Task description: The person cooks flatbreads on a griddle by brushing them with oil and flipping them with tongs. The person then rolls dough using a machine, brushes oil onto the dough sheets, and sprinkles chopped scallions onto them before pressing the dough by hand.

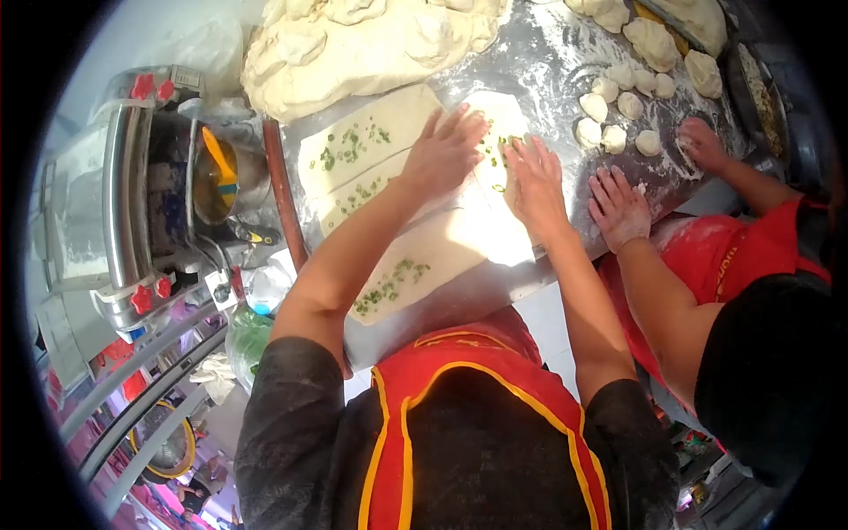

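Observation:
Flat strips of dough [424,247], cut lengthwise, lie side by side on the floured metal worktop. Chopped green onion [349,146] is scattered over them in patches. My left hand [446,157] rests on the dough near its upper right, fingers spread and holding nothing. Close by on the right, my right hand [534,181] reaches over the brightly lit strip with fingers stretched out, touching or just above some green onion bits. What lies under both palms is hidden.
A large dough mass [353,53] lies at the back. A rolling pin [284,194] borders the dough on the left, beside a metal pot [252,168] with an orange brush [217,155]. Dough balls [630,106] sit right, near a co-worker's hands [620,205]. A dough machine [106,194] stands far left.

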The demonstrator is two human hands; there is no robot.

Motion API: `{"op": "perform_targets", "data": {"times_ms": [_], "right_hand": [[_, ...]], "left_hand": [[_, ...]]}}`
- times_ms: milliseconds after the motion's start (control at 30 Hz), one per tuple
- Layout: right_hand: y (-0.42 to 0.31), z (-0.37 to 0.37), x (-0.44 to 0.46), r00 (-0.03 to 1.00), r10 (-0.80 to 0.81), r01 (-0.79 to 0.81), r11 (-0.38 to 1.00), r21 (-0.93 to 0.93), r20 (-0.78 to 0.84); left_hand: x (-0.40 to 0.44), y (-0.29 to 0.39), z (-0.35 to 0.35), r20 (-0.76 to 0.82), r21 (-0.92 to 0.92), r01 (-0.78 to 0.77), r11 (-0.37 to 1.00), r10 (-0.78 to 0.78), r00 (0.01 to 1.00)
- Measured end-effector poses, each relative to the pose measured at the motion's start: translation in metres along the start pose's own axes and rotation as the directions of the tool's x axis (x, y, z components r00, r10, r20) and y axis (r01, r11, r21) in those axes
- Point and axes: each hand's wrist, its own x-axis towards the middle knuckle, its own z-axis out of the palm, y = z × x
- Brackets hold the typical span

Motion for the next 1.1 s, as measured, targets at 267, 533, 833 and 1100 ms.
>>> {"op": "perform_targets", "data": {"times_ms": [267,533,833,1100], "right_hand": [[0.016,-0.004,-0.010,0.993,0.093,-0.086,0.991,0.103,-0.072],[0.013,-0.001,0.003,0.993,0.064,-0.059,0.997,0.043,-0.104],[0.015,-0.001,0.016,1.000,-0.004,0.005,0.999,0.040,-0.021],[0.049,0.009,0.043,0.966,0.071,-0.086,0.995,-0.049,-0.247]], "left_hand": [[0.017,0.010,0.016,0.085,-0.166,-0.236,0.957,0.253,0.964],[0.043,-0.016,0.015,0.008,-0.090,-0.089,0.992,0.090,0.996],[0.025,-0.022,0.012,0.075,-0.079,-0.142,0.987,0.148,0.986],[0.039,-0.011,0.018,-0.036,-0.107,-0.065,0.992,0.061,0.997]]}}
